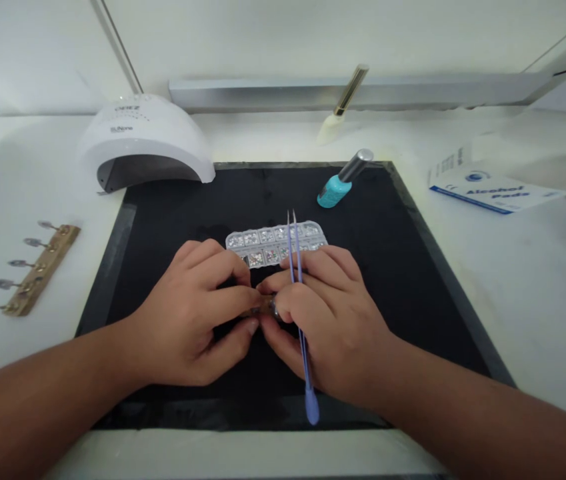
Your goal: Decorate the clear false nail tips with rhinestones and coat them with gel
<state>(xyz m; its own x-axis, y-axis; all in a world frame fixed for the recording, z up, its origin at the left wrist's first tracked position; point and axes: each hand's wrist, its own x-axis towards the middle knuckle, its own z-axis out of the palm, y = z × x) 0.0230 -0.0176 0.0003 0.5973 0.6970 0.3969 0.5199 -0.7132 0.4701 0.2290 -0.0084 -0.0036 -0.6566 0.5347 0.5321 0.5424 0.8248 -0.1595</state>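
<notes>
Both hands meet at the centre of the black mat [413, 280], fingertips pressed together around a small brownish piece [263, 308] that is mostly hidden between them; what it is cannot be told. The left hand [197, 313] pinches that piece from the 9 o'clock side with thumb and curled fingers. The right hand [323, 320] closes on it from the 3 o'clock side and also carries purple tweezers [300, 313], which lie across its fingers with the two tips pointing to 12 o'clock and the rounded end toward 6 o'clock. Just beyond the knuckles, at 12 o'clock, lies a clear gem tray [275, 241], partly covered by the fingers. A teal polish bottle [343, 180] lies tilted on the mat at 1 o'clock. Off the mat, a white nail lamp [145, 137] sits at 11 o'clock, a brass tip holder [33, 270] at 9 o'clock, a brush [343, 103] at 12 o'clock, and an alcohol pad box [493, 190] at 2 o'clock.
</notes>
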